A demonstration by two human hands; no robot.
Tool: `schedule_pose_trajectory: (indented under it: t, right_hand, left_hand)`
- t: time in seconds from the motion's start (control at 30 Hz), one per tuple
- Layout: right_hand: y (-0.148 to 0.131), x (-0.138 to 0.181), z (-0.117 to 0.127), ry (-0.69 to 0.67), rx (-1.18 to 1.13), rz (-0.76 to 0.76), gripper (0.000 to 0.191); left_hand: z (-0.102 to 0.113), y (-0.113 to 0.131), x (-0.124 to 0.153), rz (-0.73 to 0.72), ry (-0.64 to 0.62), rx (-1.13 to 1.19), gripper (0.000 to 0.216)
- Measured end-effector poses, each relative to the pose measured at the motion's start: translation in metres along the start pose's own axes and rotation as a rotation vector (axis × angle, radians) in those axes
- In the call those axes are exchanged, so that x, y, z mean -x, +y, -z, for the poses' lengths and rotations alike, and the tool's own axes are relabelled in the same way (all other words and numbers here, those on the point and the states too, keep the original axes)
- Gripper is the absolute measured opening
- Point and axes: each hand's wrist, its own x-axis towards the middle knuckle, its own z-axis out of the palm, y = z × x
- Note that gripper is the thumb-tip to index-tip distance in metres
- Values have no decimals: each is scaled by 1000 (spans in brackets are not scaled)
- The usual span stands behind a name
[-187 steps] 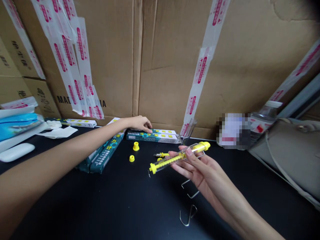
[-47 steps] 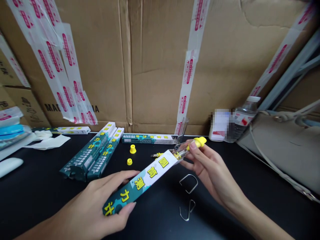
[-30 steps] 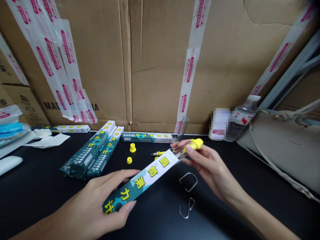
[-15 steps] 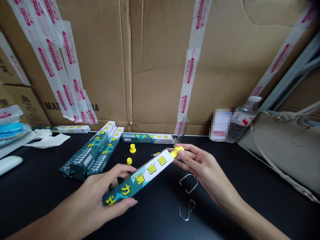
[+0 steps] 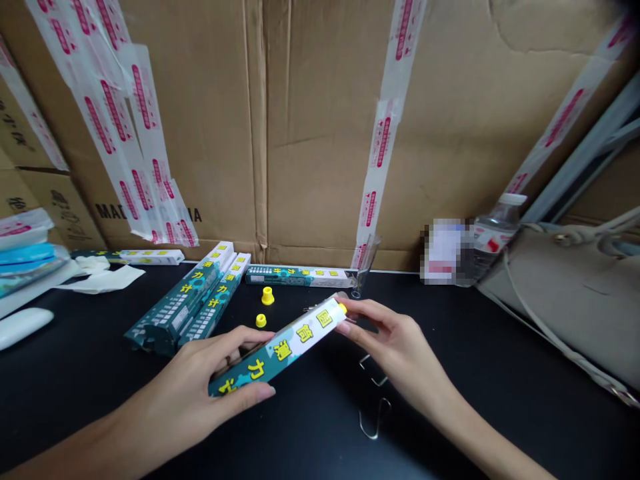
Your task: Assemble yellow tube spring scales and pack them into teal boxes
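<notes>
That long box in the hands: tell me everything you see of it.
The long box is slim and looks like printed cardboard, fading from teal to white, with large yellow characters in a row along its front. It slants over the black table, its white end farther away. The left hand grips the teal end, thumb on the front. A yellow piece shows at the white end, by the right hand; whether that hand touches the box is unclear.

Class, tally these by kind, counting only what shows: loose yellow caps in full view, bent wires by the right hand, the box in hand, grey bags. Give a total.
Yellow caps: 2
Bent wires: 2
Held box: 1
Grey bag: 1
Total: 6
</notes>
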Motion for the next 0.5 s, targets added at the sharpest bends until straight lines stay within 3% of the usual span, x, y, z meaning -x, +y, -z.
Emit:
schedule_pose_trajectory:
  t: [0.3, 0.4, 0.5]
  right_hand:
    - [0, -7, 6, 89, -122, -108, 38]
    - [-2, -6, 6, 74, -107, -72, 26]
    - [-6, -4, 6, 37, -43, 6, 20]
  left_hand:
    - [16, -16, 8, -72, -122, -104, 60]
    - [11, -21, 13, -88, -44, -136, 57]
    - [3, -24, 18, -95, 115, -149, 51]
